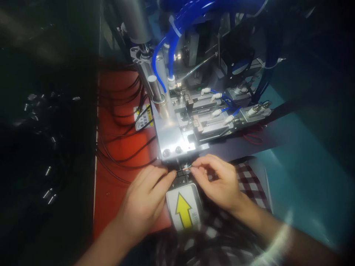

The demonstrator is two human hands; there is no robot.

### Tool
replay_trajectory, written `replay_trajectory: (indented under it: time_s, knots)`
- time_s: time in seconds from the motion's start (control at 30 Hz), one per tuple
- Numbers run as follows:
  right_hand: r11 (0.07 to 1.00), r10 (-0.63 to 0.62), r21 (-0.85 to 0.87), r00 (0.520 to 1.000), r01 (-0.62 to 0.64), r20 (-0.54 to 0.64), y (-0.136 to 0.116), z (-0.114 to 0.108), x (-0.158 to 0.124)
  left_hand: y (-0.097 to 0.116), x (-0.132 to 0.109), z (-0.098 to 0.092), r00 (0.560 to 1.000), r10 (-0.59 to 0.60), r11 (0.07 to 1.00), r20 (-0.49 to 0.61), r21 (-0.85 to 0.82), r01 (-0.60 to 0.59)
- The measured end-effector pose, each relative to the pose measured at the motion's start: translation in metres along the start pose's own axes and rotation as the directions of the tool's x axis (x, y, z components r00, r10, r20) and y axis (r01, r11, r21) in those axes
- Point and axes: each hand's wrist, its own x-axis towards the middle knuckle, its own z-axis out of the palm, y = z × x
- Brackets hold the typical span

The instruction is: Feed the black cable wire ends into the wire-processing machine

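Both of my hands meet at the front of a metal machine point(173, 142), just past a white plate with a yellow arrow point(183, 208). Between the fingertips runs a thin wire-like piece point(187, 168), partly greenish and partly orange. My right hand point(217, 181) pinches its right end between thumb and forefinger. My left hand point(148, 192) has its thumb and fingers closed at the left end, beside a small dark fixture point(181, 177). What the left fingers grip, if anything, is hidden behind them.
Black cables point(124, 160) cross the orange-red surface point(116, 199) at left, near a warning label point(143, 117). Blue air hoses point(173, 40) hang over the machine, and pneumatic cylinders point(213, 123) extend to the right. Checkered cloth point(252, 181) lies beneath my right wrist.
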Motion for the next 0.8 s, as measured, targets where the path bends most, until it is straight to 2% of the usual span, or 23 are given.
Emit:
replay_trajectory:
  time_s: [0.4, 0.53, 0.67, 0.8]
  knots:
    - [1.000, -0.014, -0.006, 1.000, 0.014, 0.027, 0.0006, -0.0007, 0.0000, -0.0010, 0.0009, -0.0001, 1.000, -0.002, 1.000, -0.006, -0.002, 0.002]
    - [0.993, 0.096, 0.055, 0.990, -0.101, 0.102, -0.0007, -0.0024, 0.0036, -0.0009, 0.0005, -0.0005, 1.000, 0.005, 1.000, 0.001, 0.004, -0.005]
    - [0.949, 0.255, 0.135, 0.947, -0.284, 0.195, -0.0005, -0.0034, 0.0079, -0.0009, 0.0007, -0.0001, 1.000, 0.004, 1.000, 0.005, 0.006, -0.004]
    - [0.916, 0.306, 0.184, 0.917, -0.357, 0.255, 0.0010, -0.0032, 0.0063, -0.0008, 0.0008, 0.0000, 1.000, 0.005, 1.000, -0.004, 0.002, -0.005]
